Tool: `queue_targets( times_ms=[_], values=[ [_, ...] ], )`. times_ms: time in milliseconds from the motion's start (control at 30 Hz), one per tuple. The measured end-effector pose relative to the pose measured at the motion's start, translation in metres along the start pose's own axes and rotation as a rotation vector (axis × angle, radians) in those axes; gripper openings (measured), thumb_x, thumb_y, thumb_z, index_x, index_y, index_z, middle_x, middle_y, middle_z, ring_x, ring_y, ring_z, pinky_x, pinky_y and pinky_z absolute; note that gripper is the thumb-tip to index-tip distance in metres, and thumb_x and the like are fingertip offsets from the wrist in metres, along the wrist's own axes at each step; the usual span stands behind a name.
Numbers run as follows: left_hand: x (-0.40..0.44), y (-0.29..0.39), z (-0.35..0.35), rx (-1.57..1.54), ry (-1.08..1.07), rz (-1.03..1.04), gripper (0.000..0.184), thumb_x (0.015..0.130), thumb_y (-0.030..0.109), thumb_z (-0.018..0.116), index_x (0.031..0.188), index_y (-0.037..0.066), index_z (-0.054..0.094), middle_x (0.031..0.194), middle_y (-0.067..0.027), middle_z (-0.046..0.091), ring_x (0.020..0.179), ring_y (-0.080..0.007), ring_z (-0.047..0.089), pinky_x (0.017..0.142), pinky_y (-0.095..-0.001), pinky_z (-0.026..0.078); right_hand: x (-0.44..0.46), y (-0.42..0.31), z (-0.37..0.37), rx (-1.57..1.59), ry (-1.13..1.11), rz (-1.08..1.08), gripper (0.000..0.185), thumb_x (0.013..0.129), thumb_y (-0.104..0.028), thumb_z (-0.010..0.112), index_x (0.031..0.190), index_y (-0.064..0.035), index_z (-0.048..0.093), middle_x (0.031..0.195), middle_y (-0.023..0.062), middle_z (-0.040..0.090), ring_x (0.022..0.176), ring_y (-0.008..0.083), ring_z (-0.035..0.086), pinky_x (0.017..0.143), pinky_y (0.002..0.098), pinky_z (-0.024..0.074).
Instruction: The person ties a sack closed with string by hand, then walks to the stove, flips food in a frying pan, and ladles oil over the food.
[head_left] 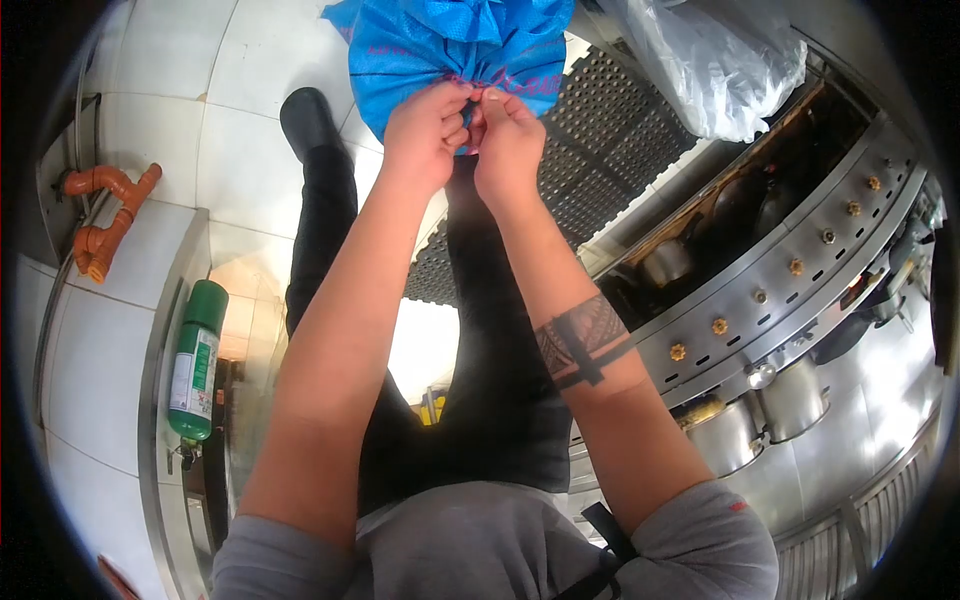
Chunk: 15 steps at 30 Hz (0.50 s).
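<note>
A large blue woven sack (390, 75) with reddish printing bulges at the top of the head view, its material gathered into folds. Both hands meet at the front of it, fingertips almost touching. My left hand (425, 125) is closed, thumb and forefinger pinching at the sack's gathered material. Beside it, my right hand (508, 130) pinches at the same spot, its other fingers curled in. Exactly which bit of material or tie lies between the fingertips is too small to make out.
A black perforated rubber mat (620, 130) covers part of the tiled floor. On the right runs a steel stove (735, 310) with knobs, pots (790, 400) below and a clear plastic bag (710, 70) at its far end. A green cylinder (198, 350) and orange pipe (125, 210) are left.
</note>
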<state>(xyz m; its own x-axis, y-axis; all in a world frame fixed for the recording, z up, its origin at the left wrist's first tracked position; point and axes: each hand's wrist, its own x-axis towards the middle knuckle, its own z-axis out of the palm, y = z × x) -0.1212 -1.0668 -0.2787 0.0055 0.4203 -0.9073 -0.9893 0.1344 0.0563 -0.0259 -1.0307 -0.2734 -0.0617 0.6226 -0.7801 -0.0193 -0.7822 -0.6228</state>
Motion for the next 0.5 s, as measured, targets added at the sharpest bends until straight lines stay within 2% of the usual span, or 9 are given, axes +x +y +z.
queue_targets(
  times_ms=[33, 100, 133, 200, 233, 300, 333, 400, 500],
  values=[
    [0.0, 0.0, -0.005, 0.0, 0.0, 0.0, 0.009, 0.086, 0.006, 0.066, 0.081, 0.006, 0.058, 0.063, 0.0043, 0.044, 0.05, -0.0052, 0.035, 0.047, -0.0238, 0.026, 0.002, -0.002, -0.002, 0.0, 0.0, 0.0, 0.021, 0.098, -0.015, 0.059, 0.093, 0.0034, 0.068, 0.072, 0.0016, 0.06, 0.06, 0.007, 0.052, 0.052, 0.024, 0.0417],
    [-0.003, 0.001, -0.012, -0.031, -0.157, -0.042, 0.004, 0.09, 0.008, 0.062, 0.088, 0.005, 0.06, 0.065, 0.004, 0.045, 0.051, -0.0051, 0.036, 0.05, -0.0224, 0.028, 0.005, -0.017, 0.001, -0.402, 0.024, -0.007, 0.024, 0.095, -0.02, 0.064, 0.089, 0.0029, 0.071, 0.067, 0.0043, 0.063, 0.057, 0.0097, 0.053, 0.051, 0.0266, 0.0432],
    [-0.004, 0.003, -0.015, -0.03, -0.156, -0.043, 0.004, 0.09, 0.008, 0.062, 0.088, 0.005, 0.06, 0.065, 0.004, 0.045, 0.051, -0.0051, 0.036, 0.05, -0.0224, 0.028, 0.005, -0.023, 0.001, -0.401, 0.024, -0.006, 0.024, 0.095, -0.02, 0.064, 0.089, 0.0029, 0.071, 0.067, 0.0043, 0.063, 0.057, 0.0097, 0.053, 0.051, 0.0266, 0.0432],
    [-0.006, 0.008, -0.018, 0.138, -0.212, -0.058, 0.016, 0.092, 0.008, 0.059, 0.106, 0.002, 0.065, 0.068, 0.0032, 0.048, 0.053, -0.0051, 0.036, 0.052, -0.0205, 0.028, 0.006, -0.036, -0.001, -0.923, -0.105, -0.249, 0.026, 0.091, -0.022, 0.067, 0.088, 0.0027, 0.073, 0.064, 0.0078, 0.066, 0.056, 0.0131, 0.058, 0.053, 0.0299, 0.0467],
    [-0.008, 0.011, -0.021, 0.136, -0.212, -0.059, 0.016, 0.092, 0.008, 0.059, 0.106, 0.002, 0.065, 0.068, 0.0032, 0.048, 0.053, -0.0051, 0.036, 0.052, -0.0205, 0.028, 0.008, -0.044, -0.002, -0.925, -0.105, -0.247, 0.026, 0.091, -0.022, 0.067, 0.088, 0.0027, 0.073, 0.064, 0.0078, 0.066, 0.056, 0.0131, 0.058, 0.053, 0.0299, 0.0467],
    [-0.009, 0.018, -0.026, 0.554, -0.212, 0.025, 0.029, 0.094, 0.008, 0.06, 0.121, 0.0, 0.065, 0.075, 0.0029, 0.054, 0.061, -0.0059, 0.045, 0.056, -0.0205, 0.034, 0.013, -0.059, -0.003, -1.109, -0.313, -0.261, 0.024, 0.091, -0.022, 0.066, 0.091, 0.0008, 0.075, 0.063, 0.0106, 0.067, 0.06, 0.0149, 0.063, 0.056, 0.0322, 0.0499],
    [-0.006, 0.015, -0.03, 0.553, -0.211, 0.024, 0.029, 0.094, 0.008, 0.06, 0.121, 0.0, 0.065, 0.075, 0.0029, 0.054, 0.061, -0.0059, 0.045, 0.056, -0.0205, 0.034, 0.013, -0.064, -0.002, -1.109, -0.313, -0.259, 0.024, 0.091, -0.022, 0.066, 0.091, 0.0008, 0.075, 0.063, 0.0106, 0.067, 0.06, 0.0149, 0.063, 0.056, 0.0322, 0.0499],
    [0.002, 0.01, -0.033, 1.117, -0.263, 0.726, 0.028, 0.093, 0.013, 0.064, 0.12, 0.007, 0.069, 0.08, -0.0031, 0.064, 0.068, -0.0128, 0.058, 0.064, -0.0258, 0.047, 0.015, -0.071, -0.001, -1.022, -0.377, -0.015, 0.025, 0.09, -0.023, 0.066, 0.092, 0.0, 0.075, 0.065, 0.0102, 0.067, 0.061, 0.0156, 0.064, 0.057, 0.0337, 0.0509],
    [0.0, 0.023, -0.032, 1.362, -0.284, 0.75, 0.027, 0.093, 0.012, 0.066, 0.118, 0.004, 0.068, 0.082, -0.0031, 0.062, 0.075, -0.013, 0.059, 0.067, -0.0276, 0.047, 0.023, -0.07, -0.004, -1.008, -0.44, -0.035, 0.025, 0.089, -0.023, 0.066, 0.089, 0.0001, 0.075, 0.065, 0.0099, 0.067, 0.06, 0.0146, 0.063, 0.057, 0.0338, 0.0502]
  ],
)
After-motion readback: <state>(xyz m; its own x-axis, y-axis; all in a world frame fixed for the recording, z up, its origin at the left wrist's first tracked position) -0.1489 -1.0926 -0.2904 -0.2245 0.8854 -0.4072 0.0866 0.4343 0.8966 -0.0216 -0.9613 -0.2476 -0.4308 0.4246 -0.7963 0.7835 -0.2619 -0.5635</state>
